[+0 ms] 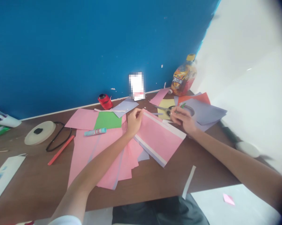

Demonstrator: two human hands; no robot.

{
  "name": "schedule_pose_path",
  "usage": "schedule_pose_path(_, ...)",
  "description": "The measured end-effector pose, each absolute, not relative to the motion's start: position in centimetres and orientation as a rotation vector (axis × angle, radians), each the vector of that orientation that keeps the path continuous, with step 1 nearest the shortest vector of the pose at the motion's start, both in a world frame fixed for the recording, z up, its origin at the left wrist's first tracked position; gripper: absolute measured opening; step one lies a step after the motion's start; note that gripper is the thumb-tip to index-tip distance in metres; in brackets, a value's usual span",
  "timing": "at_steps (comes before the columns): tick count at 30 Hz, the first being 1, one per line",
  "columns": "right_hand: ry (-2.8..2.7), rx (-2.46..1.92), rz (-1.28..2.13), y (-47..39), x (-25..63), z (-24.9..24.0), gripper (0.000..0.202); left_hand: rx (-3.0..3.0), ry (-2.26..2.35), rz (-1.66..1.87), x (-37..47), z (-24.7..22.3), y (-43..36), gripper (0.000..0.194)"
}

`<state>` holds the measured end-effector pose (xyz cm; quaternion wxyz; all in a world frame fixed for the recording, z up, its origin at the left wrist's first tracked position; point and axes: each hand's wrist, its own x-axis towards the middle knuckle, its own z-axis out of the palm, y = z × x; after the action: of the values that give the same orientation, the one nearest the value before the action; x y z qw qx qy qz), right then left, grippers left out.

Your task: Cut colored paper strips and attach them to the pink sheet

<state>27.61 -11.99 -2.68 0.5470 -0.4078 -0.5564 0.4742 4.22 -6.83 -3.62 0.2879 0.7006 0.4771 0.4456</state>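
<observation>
My left hand (134, 121) pinches the upper left corner of a pink paper sheet (163, 136). White strips run along two of its edges, and a lavender border shows at the lower one. My right hand (184, 121) is closed over the handles of the scissors (168, 110), whose blades point left and stand apart. Its fingers partly hide the handles, and the grip is a little blurred. Under my left forearm lie larger pink sheets (84, 156). A light blue glue stick (95, 132) rests on them, beside a green paper piece (108, 120).
Lavender and orange papers (208, 109) lie right, before a drink bottle (183, 76). A red tape dispenser-like object (105, 101) stands by the blue wall. Left are a round pale lid (40, 132), a black loop and a red stick (61, 150). A paper strip (189, 182) overhangs the front edge.
</observation>
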Motion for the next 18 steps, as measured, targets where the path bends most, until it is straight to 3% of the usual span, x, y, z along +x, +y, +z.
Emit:
schedule_pose_path(3,-1.118,-0.965,0.988,-11.1,28.8,-2.5,0.010,1.833,1.347,1.296,4.1,-3.6,-6.9,0.031)
schedule_pose_path(9,-0.839,-1.070,0.359,-9.5,31.1,-2.3,0.011,1.714,1.501,1.372,3.9,-3.5,-6.9,0.033)
schedule_pose_path(18,-0.863,-1.367,-0.214,-9.5,33.0,-1.6,0.008,1.562,1.543,1.514,3.6,-3.9,-6.4,0.027)
